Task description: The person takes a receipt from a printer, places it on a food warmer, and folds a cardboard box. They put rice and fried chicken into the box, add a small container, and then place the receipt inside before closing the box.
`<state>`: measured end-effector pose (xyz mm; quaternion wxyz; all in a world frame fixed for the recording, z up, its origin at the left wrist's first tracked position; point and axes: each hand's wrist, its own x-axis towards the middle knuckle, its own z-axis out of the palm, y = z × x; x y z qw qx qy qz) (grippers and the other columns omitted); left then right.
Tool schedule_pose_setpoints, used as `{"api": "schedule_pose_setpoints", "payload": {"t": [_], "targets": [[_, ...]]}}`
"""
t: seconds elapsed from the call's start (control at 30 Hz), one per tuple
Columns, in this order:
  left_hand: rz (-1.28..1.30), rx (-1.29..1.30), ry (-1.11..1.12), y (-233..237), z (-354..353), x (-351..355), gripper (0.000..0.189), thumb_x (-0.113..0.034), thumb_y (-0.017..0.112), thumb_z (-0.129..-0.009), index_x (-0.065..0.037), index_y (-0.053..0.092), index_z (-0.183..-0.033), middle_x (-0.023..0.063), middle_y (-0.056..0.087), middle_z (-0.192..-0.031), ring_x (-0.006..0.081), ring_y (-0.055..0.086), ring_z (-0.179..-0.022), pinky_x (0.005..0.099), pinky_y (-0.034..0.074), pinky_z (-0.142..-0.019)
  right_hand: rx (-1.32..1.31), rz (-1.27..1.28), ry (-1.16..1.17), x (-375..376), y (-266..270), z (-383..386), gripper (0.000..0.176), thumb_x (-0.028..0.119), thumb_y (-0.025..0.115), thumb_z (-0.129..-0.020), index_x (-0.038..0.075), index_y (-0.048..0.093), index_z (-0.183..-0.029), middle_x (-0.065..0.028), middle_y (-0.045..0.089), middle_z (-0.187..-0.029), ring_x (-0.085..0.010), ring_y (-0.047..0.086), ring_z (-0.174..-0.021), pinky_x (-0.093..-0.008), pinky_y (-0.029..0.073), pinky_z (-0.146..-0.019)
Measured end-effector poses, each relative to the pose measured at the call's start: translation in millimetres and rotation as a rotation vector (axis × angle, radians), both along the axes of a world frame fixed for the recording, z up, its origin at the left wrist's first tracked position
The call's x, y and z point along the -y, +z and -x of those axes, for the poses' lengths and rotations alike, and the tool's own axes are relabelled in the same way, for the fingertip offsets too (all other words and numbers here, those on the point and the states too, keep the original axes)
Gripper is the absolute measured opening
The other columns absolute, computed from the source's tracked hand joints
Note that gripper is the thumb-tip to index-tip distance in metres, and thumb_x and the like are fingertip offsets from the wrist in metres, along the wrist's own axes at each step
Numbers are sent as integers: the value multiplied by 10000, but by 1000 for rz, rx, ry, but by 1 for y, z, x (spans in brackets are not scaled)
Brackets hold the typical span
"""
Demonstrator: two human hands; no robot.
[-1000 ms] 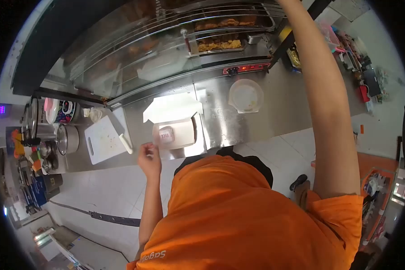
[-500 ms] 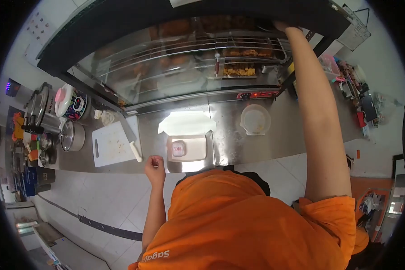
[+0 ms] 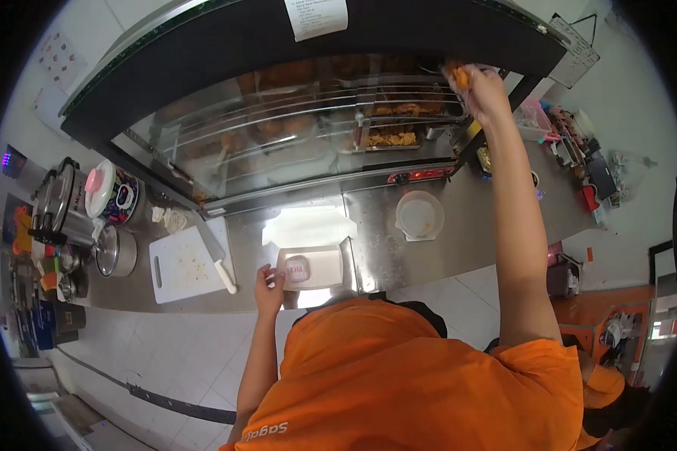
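Observation:
At the opening of the glass food warmer (image 3: 278,192), my right hand (image 3: 483,94) is closed around an orange-brown piece of fried chicken (image 3: 461,75), with something clear like thin plastic about the fingers. My left hand (image 3: 269,286) is beside the left edge of an open paper takeaway box (image 3: 326,267) on the steel counter, its fingers loosely bent and apart. Inside the box, on the left, sits a small wrapped packet marked RICE (image 3: 298,268). The box's lid (image 3: 308,224) lies folded back towards the warmer.
A white cutting board (image 3: 177,263) with a knife (image 3: 214,252) on it lies to the left, near a pot (image 3: 116,252) and a patterned cooker (image 3: 120,192). Right of the box stands a clear round tub (image 3: 420,214). Trays of fried food (image 3: 391,140) fill the warmer's shelves.
My right hand has come out of the warmer's upper shelf, and the chicken piece now shows in it. My left hand has moved slightly right, up against the box's edge. The view has shifted slightly.

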<state>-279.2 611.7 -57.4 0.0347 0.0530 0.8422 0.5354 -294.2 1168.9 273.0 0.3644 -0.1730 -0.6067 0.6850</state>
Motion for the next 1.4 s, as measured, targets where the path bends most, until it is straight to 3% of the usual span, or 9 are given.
{"api": "schedule_pose_setpoints", "payload": {"t": [0.23,0.43,0.6,0.67,0.8,1.03,1.1,1.2,1.4], "targets": [[78,127,-162,16,1,-27,183,-119,662,-917,13,636,-1042,146,699,-888,203,696,-620,319,526,-512,114,474,480,111,-20,-89,436,138,593,-990,-92,458,-1335,-192,562,-1301,-287,646,-1089,-311,575,-817],[16,113,-178,7,-11,-51,231,-91,736,-857,32,606,-1002,151,702,-852,190,703,-660,310,551,-552,545,708,695,191,-178,-101,366,114,652,-948,-14,560,-1279,-152,626,-1190,-218,666,-965,-305,592,-755],[10,171,-173,15,-10,-58,251,-86,751,-830,27,609,-1004,156,703,-847,197,699,-649,316,548,-573,925,59,824,263,-261,-72,408,204,657,-940,-29,585,-1267,-178,700,-1075,-268,703,-904,-380,573,-744],[28,148,-180,15,-9,-56,241,-71,741,-826,28,607,-1001,156,704,-852,196,697,-642,318,545,-566,1005,-955,631,279,-307,-63,411,234,647,-909,-45,617,-1209,-256,703,-984,-369,704,-865,-462,551,-778],[75,152,-165,33,-12,-60,204,-31,708,-818,23,612,-989,134,691,-817,185,666,-604,321,525,-548,829,-950,520,283,-302,-77,355,223,634,-883,-33,669,-1127,-286,680,-944,-427,678,-879,-503,531,-822],[-33,99,-284,49,-23,-86,160,-66,702,-849,-10,644,-988,73,630,-724,163,630,-650,280,495,-593,800,-623,338,183,-235,-144,393,130,572,-919,-30,592,-1277,-189,707,-1087,-270,695,-932,-397,559,-818],[-117,115,-575,52,-27,-112,198,-145,715,-871,-12,651,-1002,83,626,-711,173,639,-669,293,503,-612,727,329,318,160,-234,-162,429,72,536,-893,-18,577,-1310,-138,646,-1211,-268,657,-1030,-356,554,-835],[-5,434,-901,81,-34,-166,250,-246,727,-893,-29,652,-992,62,657,-850,151,632,-765,309,507,-706,613,632,282,133,-206,-186,423,50,518,-890,-48,569,-1298,-89,612,-1239,-222,621,-1078,-323,515,-923],[73,-244,-984,92,-60,-282,395,-315,785,-826,-85,676,-1129,118,615,-879,256,625,-816,358,511,-708,734,511,620,113,-191,-220,441,34,521,-905,-32,538,-1341,-83,628,-1165,-166,599,-1069,-295,491,-948]]}}
